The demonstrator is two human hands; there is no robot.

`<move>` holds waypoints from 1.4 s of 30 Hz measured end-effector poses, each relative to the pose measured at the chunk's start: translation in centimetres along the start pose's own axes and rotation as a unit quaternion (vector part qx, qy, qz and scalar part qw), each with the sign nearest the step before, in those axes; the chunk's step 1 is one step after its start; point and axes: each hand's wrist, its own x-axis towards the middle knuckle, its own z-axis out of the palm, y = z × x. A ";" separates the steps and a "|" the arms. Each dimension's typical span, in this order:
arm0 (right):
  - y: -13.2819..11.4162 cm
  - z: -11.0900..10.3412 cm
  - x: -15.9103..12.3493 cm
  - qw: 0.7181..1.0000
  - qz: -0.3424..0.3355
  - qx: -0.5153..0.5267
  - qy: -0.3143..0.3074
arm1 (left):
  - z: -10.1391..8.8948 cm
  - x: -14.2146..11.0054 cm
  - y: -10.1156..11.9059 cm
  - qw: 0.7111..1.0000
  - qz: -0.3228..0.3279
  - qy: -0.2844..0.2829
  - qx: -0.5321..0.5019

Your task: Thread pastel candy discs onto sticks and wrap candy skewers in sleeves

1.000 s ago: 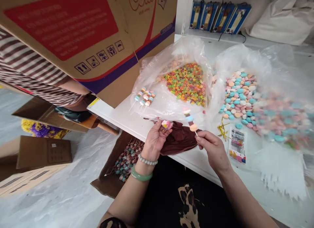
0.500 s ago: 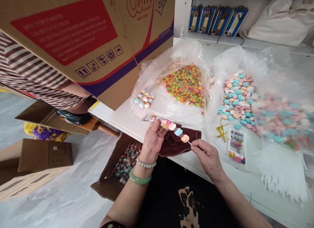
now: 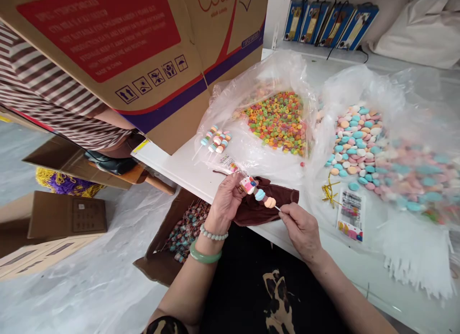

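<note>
Left hand (image 3: 227,198) pinches a printed wrapper (image 3: 247,184); right hand (image 3: 301,229) pinches a candy skewer (image 3: 269,202), its far end already inside.

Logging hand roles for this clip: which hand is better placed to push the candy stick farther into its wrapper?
Probably the right hand: it pinches the bare stick, below candies outside the wrapper. The left hand is gripping the wrapper.
</note>
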 end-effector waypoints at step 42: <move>0.0 1.4 -0.1 0.998 0.012 -0.068 0.003 | 0.5 -1.3 -1.9 0.989 -0.027 -0.004 0.145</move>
